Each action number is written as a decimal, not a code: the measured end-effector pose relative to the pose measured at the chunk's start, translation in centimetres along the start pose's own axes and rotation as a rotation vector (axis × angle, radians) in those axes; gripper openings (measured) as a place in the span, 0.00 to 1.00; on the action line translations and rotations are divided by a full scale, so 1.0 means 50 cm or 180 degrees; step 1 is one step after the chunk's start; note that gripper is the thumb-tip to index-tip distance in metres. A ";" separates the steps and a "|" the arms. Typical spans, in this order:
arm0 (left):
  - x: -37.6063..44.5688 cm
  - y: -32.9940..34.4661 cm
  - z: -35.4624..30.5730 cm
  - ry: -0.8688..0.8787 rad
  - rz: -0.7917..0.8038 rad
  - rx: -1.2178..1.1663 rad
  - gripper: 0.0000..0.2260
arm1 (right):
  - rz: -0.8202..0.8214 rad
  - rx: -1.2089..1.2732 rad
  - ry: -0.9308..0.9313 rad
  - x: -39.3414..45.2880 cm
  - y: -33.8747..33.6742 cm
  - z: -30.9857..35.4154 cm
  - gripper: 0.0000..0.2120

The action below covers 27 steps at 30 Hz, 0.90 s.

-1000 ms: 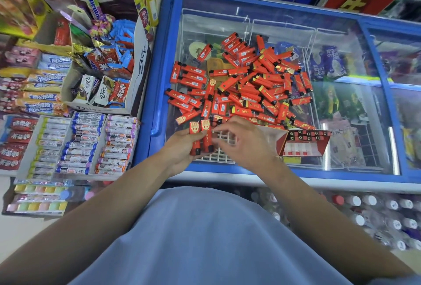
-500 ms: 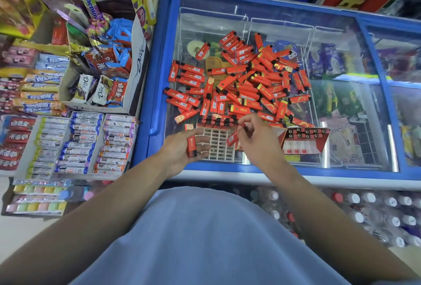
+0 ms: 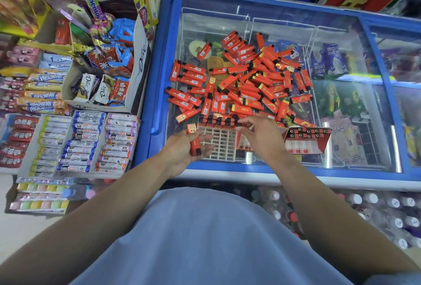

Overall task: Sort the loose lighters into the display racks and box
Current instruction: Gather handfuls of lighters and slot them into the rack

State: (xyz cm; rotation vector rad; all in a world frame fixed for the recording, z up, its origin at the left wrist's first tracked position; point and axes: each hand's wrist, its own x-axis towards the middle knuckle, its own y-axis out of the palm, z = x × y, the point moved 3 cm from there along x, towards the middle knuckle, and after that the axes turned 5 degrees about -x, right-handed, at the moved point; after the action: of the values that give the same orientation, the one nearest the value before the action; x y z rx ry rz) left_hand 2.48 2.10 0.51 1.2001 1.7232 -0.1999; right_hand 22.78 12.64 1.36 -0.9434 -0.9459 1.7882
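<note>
Leftmost, trays of candy rolls sit beside the blue freezer, with a Dove chocolate box behind them. Left hand lies palm up at the freezer's near edge, one red lighter resting along its palm and loosely bent fingers, thumb beside it. Just right of it, a white grid rack lies on the glass lid; a row of lighters stands in its far cells. Right hand hovers over the rack's far right corner, fingertips pinched at the end of that row; cannot tell whether they actually hold a lighter. Beyond, a loose pile of red lighters is spread across the glass. Right of the hand, a red display box is partly filled.
</note>
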 end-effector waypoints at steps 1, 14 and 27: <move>0.000 -0.001 0.002 -0.0023 -0.0020 -0.0062 0.09 | -0.0096 -0.0011 -0.0048 0.000 -0.001 0.002 0.13; -0.008 -0.001 -0.001 -0.0297 0.0035 -0.0700 0.13 | -0.0515 -0.0064 -0.0257 0.008 0.006 0.011 0.10; 0.005 -0.010 0.000 -0.0269 -0.0018 -0.0659 0.09 | -0.0677 -0.0116 -0.1380 -0.060 0.020 0.099 0.19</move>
State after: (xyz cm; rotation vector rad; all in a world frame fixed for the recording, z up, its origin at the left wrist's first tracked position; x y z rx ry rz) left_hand 2.09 2.01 0.16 1.0213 1.6311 -0.0722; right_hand 19.06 8.48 3.22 -0.4576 -1.2992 1.8279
